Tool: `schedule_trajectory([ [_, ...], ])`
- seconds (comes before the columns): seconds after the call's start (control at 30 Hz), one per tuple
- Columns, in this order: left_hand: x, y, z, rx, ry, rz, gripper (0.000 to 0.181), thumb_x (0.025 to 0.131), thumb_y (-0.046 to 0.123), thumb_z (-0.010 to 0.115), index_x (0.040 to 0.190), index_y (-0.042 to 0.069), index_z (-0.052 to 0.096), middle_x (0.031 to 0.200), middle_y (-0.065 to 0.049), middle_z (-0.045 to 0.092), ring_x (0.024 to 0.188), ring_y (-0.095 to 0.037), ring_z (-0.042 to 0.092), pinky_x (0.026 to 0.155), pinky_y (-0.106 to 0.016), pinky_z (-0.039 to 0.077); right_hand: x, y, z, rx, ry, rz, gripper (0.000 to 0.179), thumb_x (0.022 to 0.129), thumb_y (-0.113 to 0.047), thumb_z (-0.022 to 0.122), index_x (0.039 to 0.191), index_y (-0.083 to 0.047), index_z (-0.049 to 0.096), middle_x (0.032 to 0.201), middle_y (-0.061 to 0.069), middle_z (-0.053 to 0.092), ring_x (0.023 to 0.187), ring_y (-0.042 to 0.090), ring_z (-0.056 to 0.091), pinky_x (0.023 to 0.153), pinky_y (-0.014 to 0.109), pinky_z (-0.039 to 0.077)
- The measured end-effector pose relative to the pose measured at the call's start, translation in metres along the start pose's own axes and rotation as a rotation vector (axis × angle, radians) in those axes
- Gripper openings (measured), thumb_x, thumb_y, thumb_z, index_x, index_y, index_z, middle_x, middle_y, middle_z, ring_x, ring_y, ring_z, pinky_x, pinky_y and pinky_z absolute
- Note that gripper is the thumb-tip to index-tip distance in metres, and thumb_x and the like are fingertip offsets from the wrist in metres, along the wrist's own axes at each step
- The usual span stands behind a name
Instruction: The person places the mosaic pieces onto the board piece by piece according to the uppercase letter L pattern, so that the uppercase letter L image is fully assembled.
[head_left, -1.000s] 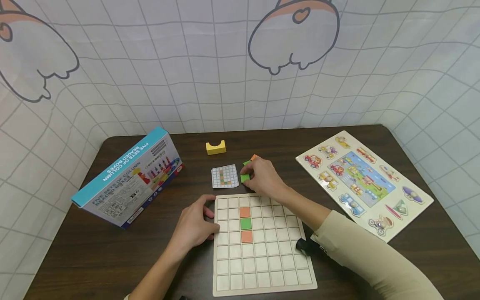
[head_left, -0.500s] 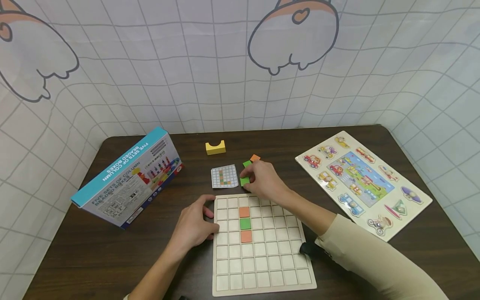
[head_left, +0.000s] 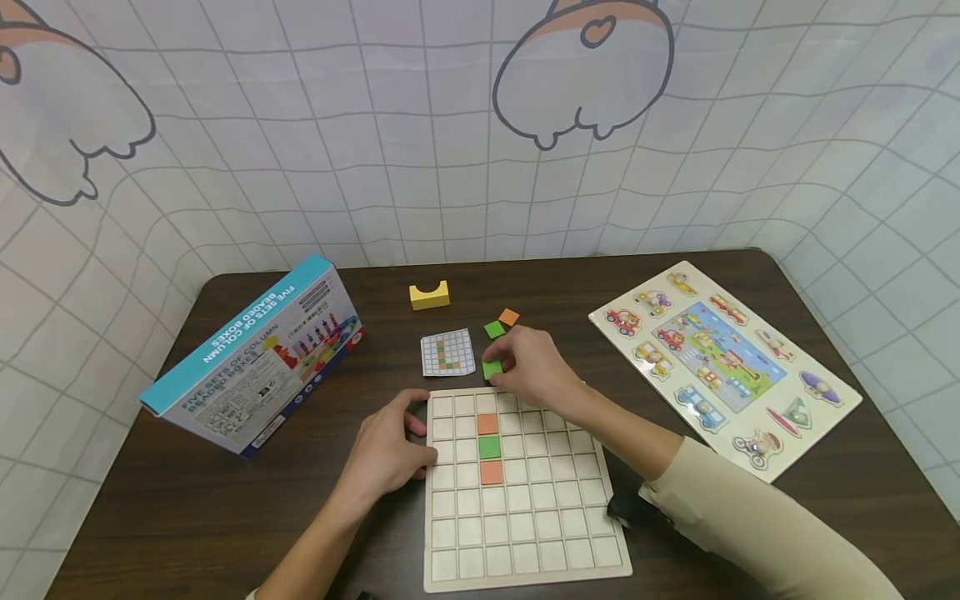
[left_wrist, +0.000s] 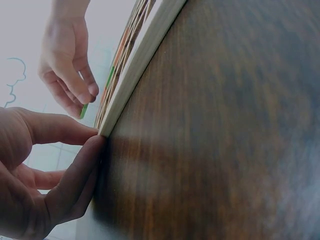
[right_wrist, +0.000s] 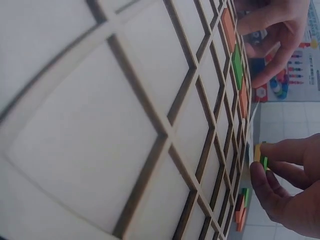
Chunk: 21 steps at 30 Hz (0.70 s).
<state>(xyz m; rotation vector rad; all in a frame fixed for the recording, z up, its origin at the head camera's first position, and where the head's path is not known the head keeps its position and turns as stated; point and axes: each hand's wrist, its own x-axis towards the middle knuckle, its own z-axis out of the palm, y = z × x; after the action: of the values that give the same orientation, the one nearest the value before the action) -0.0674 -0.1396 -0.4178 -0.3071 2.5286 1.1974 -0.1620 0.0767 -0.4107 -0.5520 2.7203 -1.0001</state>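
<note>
A wooden grid board (head_left: 525,525) lies on the dark table, with an orange tile (head_left: 487,424), a green tile (head_left: 489,447) and another orange tile (head_left: 491,472) set in one column. My left hand (head_left: 386,450) grips the board's left edge; thumb and finger meet at that edge (left_wrist: 112,117) in the left wrist view. Just beyond the far edge, my right hand (head_left: 534,367) pinches a loose green tile (head_left: 492,369) between thumb and fingers. The right wrist view shows this tile (right_wrist: 265,163) at the fingertips. Behind it lie a second loose green tile (head_left: 494,330) and an orange one (head_left: 509,317).
A pattern card (head_left: 447,353) lies left of the loose tiles, and a yellow arched block (head_left: 429,296) stands farther back. At left is a blue and white box (head_left: 262,358). A picture puzzle board (head_left: 810,442) lies at right. A white gridded cloth (head_left: 375,167) hangs behind the table.
My right hand has drawn slightly back toward the board with the green tile, uncovering the other green and orange tiles behind. My left hand has stayed on the board's edge.
</note>
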Motion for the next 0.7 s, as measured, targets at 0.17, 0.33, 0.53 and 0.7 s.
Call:
schedule_trajectory([
  [0.17, 0.000, 0.000, 0.000, 0.000, 0.003, 0.002, 0.076, 0.077, -0.001, 0.083, 0.146, 0.014, 0.054, 0.101, -0.012, 0.061, 0.055, -0.017, 0.066, 0.050, -0.029, 0.056, -0.005, -0.001, -0.001, 0.004, 0.009, -0.002, 0.021, 0.083, -0.007, 0.085, 0.104, -0.009, 0.081, 0.096, 0.006, 0.068, 0.082, 0.013, 0.061, 0.078, 0.031, 0.054],
  [0.33, 0.000, 0.000, 0.000, 0.000, 0.004, 0.008, 0.076, 0.077, -0.001, 0.084, 0.146, 0.013, 0.054, 0.101, -0.012, 0.061, 0.054, -0.017, 0.066, 0.050, -0.029, 0.056, -0.010, -0.001, 0.000, 0.000, 0.015, -0.014, 0.022, 0.081, -0.008, 0.087, 0.103, -0.011, 0.081, 0.089, 0.004, 0.067, 0.079, 0.011, 0.060, 0.079, 0.032, 0.053],
  [0.53, -0.001, 0.000, 0.000, 0.002, 0.006, 0.003, 0.076, 0.077, 0.000, 0.084, 0.146, 0.014, 0.054, 0.101, -0.012, 0.062, 0.054, -0.017, 0.066, 0.051, -0.030, 0.056, -0.017, 0.002, 0.000, 0.008, 0.015, -0.027, 0.021, 0.081, -0.008, 0.086, 0.101, -0.012, 0.082, 0.087, 0.002, 0.067, 0.078, 0.010, 0.059, 0.075, 0.030, 0.051],
  [0.7, -0.001, 0.000, -0.001, 0.002, 0.004, 0.005, 0.077, 0.077, 0.000, 0.084, 0.146, 0.014, 0.054, 0.101, -0.012, 0.062, 0.054, -0.017, 0.066, 0.051, -0.030, 0.056, -0.023, 0.003, 0.000, 0.014, 0.018, -0.012, 0.021, 0.081, -0.008, 0.086, 0.101, -0.012, 0.082, 0.088, 0.001, 0.067, 0.080, 0.011, 0.060, 0.076, 0.029, 0.051],
])
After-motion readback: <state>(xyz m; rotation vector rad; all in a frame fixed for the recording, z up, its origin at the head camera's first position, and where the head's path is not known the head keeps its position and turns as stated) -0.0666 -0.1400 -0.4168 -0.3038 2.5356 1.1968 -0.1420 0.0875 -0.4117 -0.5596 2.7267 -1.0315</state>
